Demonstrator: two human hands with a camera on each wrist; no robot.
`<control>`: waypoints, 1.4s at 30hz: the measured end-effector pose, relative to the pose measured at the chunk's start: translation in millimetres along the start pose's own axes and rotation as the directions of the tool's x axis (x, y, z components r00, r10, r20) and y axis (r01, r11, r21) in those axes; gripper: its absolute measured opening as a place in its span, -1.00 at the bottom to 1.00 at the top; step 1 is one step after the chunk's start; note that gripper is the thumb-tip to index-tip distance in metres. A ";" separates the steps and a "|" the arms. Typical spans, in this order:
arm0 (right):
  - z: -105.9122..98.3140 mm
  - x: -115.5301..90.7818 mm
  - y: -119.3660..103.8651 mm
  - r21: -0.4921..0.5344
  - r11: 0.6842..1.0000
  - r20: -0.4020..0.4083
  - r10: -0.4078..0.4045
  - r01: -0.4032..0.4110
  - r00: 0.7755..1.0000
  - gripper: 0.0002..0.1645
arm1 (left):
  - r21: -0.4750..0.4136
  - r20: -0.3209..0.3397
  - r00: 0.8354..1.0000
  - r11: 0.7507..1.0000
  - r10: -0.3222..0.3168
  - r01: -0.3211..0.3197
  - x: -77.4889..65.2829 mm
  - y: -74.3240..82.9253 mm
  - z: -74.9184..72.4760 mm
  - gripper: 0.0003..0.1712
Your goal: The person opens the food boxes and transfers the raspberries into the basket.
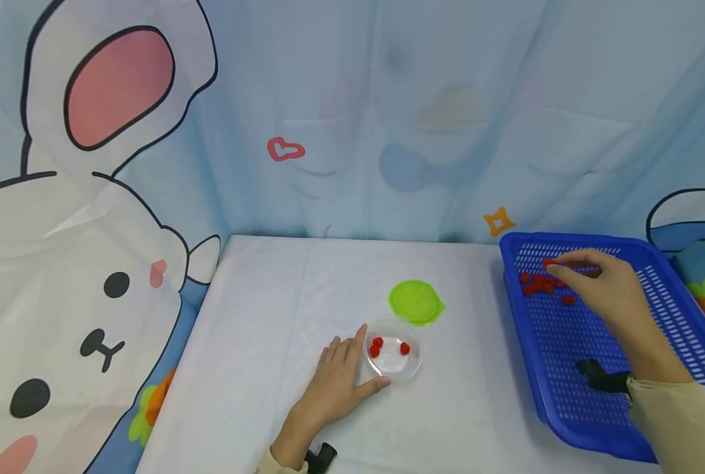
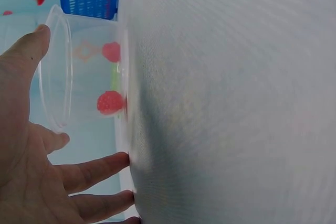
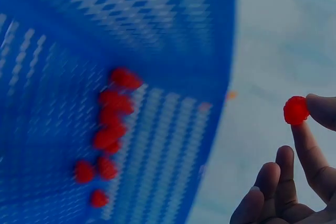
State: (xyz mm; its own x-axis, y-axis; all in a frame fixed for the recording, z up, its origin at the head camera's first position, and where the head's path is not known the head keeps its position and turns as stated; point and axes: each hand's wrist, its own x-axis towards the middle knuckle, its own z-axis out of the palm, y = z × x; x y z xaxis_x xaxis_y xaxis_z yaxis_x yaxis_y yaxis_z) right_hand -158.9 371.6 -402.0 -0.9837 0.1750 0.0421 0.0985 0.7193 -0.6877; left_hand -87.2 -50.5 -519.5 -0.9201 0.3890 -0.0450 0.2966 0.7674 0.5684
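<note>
A clear plastic cup (image 1: 392, 368) stands on the white table with 3 raspberries (image 1: 405, 348) inside. Beside it, my left hand (image 1: 339, 382) rests on the table, thumb and index finger spread against the cup's side. In the left wrist view the cup (image 2: 86, 72) shows sideways, its rim by the thumb. Over the blue basket, my right hand (image 1: 609, 286) pinches one raspberry (image 3: 296, 110) between thumb and index finger. Several more raspberries (image 3: 110, 132) lie on the basket's floor, near its far left corner.
The blue mesh basket (image 1: 524, 368) occupies the table's right side, its walls raised around the berries. A green lid (image 1: 416, 303) lies flat just behind the cup. A blue printed curtain (image 1: 352, 184) hangs along the back edge.
</note>
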 end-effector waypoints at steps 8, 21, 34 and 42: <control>-3.9 34.4 72.8 0.080 0.975 0.024 0.206 -0.208 0.978 -0.21 | 0.000 -0.010 1.000 1.000 0.008 -0.008 -0.7 -1.0 1.0 0.15; 10.2 58.0 138.1 0.034 0.898 0.041 0.438 -0.440 0.898 -0.23 | 0.006 -0.014 1.000 1.000 0.011 -0.011 -0.3 0.8 0.1 0.17; 12.7 59.5 134.8 0.003 0.904 0.022 0.426 -0.427 0.904 -0.26 | -0.013 -0.004 1.000 1.000 -0.006 0.006 -1.1 1.2 -0.5 0.17; -4.0 40.6 61.7 -0.001 0.983 -0.005 0.184 -0.184 0.983 -0.17 | -0.008 -0.003 1.000 1.000 -0.005 0.005 -0.7 0.9 -1.1 0.17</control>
State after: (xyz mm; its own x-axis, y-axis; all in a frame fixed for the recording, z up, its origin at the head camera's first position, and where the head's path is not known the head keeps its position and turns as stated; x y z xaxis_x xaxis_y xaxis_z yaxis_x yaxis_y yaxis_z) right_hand -192.1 425.8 -439.8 -0.9481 0.3076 -0.0811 0.2776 0.6757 -0.6829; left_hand -86.6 -50.6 -518.1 -0.9224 0.3836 -0.0449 0.2903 0.7652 0.5746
